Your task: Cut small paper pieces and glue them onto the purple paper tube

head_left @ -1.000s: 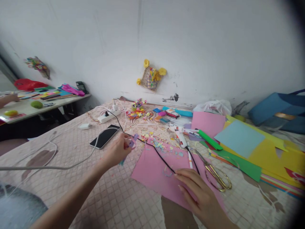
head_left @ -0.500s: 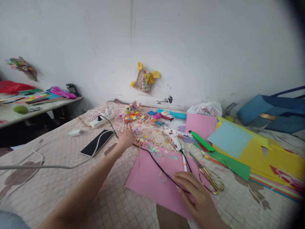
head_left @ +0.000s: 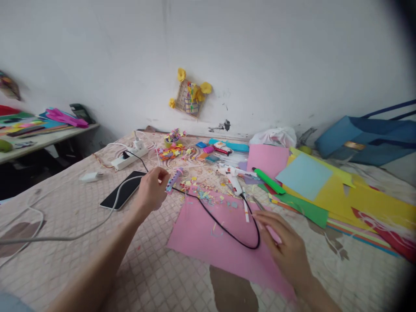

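1. 2 bare hands are over the patterned, cloth-covered tabletop [head_left: 156, 266].
2. The left hand [head_left: 149, 190] has its fingers curled, just beside a small purple decorated strip [head_left: 174, 180]; whether they touch it cannot be told.
3. The right hand [head_left: 287, 247] covers most of what lies below it, its bent fingers near a slim grey metal blade [head_left: 258, 202]; their grip cannot be made out.
4. 1 thin black cable [head_left: 250, 248] loops over the rectangular pink paper sheet [head_left: 195, 238] from the white plastic glue gun [head_left: 234, 182].
5. 1 flat black-screened phone [head_left: 118, 193] lies beside the left hand.
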Motion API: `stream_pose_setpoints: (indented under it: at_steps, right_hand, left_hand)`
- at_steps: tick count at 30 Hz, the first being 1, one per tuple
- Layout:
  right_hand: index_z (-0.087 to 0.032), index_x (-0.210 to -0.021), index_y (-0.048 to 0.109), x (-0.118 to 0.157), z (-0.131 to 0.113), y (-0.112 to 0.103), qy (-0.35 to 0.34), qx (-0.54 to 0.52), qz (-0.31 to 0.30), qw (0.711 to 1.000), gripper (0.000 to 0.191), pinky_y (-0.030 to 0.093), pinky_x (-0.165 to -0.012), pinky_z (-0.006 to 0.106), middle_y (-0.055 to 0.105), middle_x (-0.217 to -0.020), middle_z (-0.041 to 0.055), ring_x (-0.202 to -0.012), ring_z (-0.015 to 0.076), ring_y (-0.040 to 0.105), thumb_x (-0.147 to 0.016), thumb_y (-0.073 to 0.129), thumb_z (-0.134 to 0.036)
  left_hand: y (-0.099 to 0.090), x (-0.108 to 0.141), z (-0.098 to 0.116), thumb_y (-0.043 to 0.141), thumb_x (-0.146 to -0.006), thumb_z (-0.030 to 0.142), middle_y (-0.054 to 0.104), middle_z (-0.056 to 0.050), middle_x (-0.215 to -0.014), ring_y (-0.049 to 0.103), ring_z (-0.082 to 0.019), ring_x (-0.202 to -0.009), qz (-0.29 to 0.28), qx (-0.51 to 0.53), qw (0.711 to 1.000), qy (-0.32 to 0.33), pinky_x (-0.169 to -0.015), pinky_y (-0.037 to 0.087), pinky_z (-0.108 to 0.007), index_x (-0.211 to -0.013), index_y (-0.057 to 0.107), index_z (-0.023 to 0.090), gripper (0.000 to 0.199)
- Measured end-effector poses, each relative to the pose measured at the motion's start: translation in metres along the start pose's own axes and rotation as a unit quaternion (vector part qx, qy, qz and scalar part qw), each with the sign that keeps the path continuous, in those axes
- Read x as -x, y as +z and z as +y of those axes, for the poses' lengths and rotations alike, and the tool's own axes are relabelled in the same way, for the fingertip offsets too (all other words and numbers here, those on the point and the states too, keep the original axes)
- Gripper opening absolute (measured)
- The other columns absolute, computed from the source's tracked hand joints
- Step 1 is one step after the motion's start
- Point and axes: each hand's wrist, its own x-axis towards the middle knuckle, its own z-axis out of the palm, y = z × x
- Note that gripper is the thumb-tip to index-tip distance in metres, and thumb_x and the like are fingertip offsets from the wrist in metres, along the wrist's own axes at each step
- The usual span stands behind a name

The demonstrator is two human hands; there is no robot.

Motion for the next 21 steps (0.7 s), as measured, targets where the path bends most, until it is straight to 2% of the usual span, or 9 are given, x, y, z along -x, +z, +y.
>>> stream_pose_setpoints:
  at_steps: [2, 3, 5, 8, 10, 13, 16, 18, 21]
  right_hand:
    - [-0.022, -0.096, 0.061, -0.004, 0.007, -0.006, 0.044, -0.005, 0.042, 0.998, 0.016, 0.045, -0.085, 0.038, 0.062, -0.101, 0.0071, -0.097, 0.0222, 0.057, -0.085, 0.049, -0.021]
    - [-0.021, -0.094, 0.061, -0.006, 0.011, -0.008, 0.062, -0.008, 0.060, 0.996, 0.014, 0.046, -0.083, 0.038, 0.062, -0.098, 0.0071, -0.096, 0.0224, 0.057, -0.085, 0.050, -0.023]
    - [-0.021, -0.092, 0.060, -0.008, 0.020, -0.012, 0.092, -0.010, 0.083, 0.992, 0.014, 0.048, -0.078, 0.036, 0.062, -0.094, 0.0070, -0.092, 0.0225, 0.058, -0.085, 0.049, -0.026]
    - [-0.020, -0.091, 0.060, -0.009, 0.035, -0.015, 0.122, 0.005, 0.086, 0.989, 0.016, 0.049, -0.073, 0.034, 0.062, -0.093, 0.0065, -0.084, 0.0207, 0.060, -0.086, 0.048, -0.029]
    - [-0.020, -0.092, 0.060, -0.010, 0.047, -0.018, 0.139, 0.023, 0.083, 0.987, 0.018, 0.049, -0.069, 0.033, 0.061, -0.091, 0.0059, -0.079, 0.0193, 0.061, -0.086, 0.047, -0.031]
    - [-0.020, -0.090, 0.059, -0.011, 0.065, -0.025, 0.163, 0.058, 0.091, 0.981, 0.022, 0.049, -0.062, 0.031, 0.061, -0.085, 0.0055, -0.071, 0.0182, 0.060, -0.087, 0.043, -0.034]
    - [-0.019, -0.085, 0.058, -0.013, 0.081, -0.034, 0.181, 0.102, 0.094, 0.974, 0.024, 0.049, -0.059, 0.030, 0.061, -0.078, 0.0050, -0.068, 0.0183, 0.060, -0.088, 0.042, -0.037]
    - [-0.019, -0.081, 0.058, -0.014, 0.088, -0.039, 0.186, 0.121, 0.095, 0.970, 0.025, 0.048, -0.060, 0.030, 0.061, -0.076, 0.0052, -0.068, 0.0189, 0.059, -0.087, 0.042, -0.038]
    - [-0.018, -0.079, 0.058, -0.014, 0.098, -0.043, 0.186, 0.143, 0.088, 0.968, 0.026, 0.047, -0.060, 0.030, 0.061, -0.077, 0.0058, -0.069, 0.0193, 0.058, -0.087, 0.043, -0.039]
  left_hand:
    - [0.001, 0.009, 0.008, 0.053, -0.078, 0.034, 0.054, 0.001, -0.066, 0.051, -0.013, -0.061, 0.067, 0.020, 0.997, 0.008, -0.058, 0.035, -0.023, -0.068, 0.047, 0.019, 0.019]
    - [0.003, 0.014, 0.012, 0.054, -0.077, 0.035, 0.049, 0.002, -0.061, 0.046, -0.011, -0.057, 0.077, 0.028, 0.997, 0.017, -0.055, 0.032, -0.022, -0.063, 0.042, 0.019, 0.024]
    - [0.005, 0.023, 0.019, 0.048, -0.081, 0.035, 0.035, 0.005, -0.052, 0.038, -0.010, -0.050, 0.062, 0.040, 0.997, 0.028, -0.051, 0.027, -0.023, -0.056, 0.031, 0.019, 0.034]
    - [0.008, 0.035, 0.024, 0.039, -0.087, 0.037, 0.026, 0.006, -0.047, 0.032, -0.009, -0.044, -0.020, 0.072, 0.997, 0.005, -0.048, 0.022, -0.023, -0.055, 0.027, 0.019, 0.039]
    - [0.010, 0.042, 0.028, 0.036, -0.088, 0.038, 0.029, 0.005, -0.047, 0.035, -0.009, -0.045, -0.084, 0.095, 0.992, 0.006, -0.048, 0.022, -0.023, -0.055, 0.029, 0.018, 0.039]
    - [0.015, 0.050, 0.034, 0.033, -0.089, 0.036, 0.037, 0.005, -0.050, 0.040, -0.010, -0.047, -0.127, 0.123, 0.984, 0.026, -0.049, 0.026, -0.022, -0.059, 0.035, 0.019, 0.035]
    - [0.021, 0.054, 0.039, 0.037, -0.088, 0.034, 0.048, 0.004, -0.057, 0.048, -0.011, -0.052, -0.173, 0.159, 0.970, 0.055, -0.053, 0.033, -0.022, -0.077, 0.049, 0.019, 0.023]
    - [0.023, 0.056, 0.042, 0.038, -0.088, 0.034, 0.051, 0.003, -0.058, 0.050, -0.011, -0.053, -0.185, 0.180, 0.964, 0.066, -0.054, 0.035, -0.022, -0.080, 0.051, 0.019, 0.022]
    - [0.024, 0.059, 0.044, 0.037, -0.088, 0.033, 0.048, 0.003, -0.052, 0.047, -0.011, -0.048, -0.180, 0.195, 0.961, 0.083, -0.050, 0.035, -0.022, -0.068, 0.048, 0.019, 0.027]
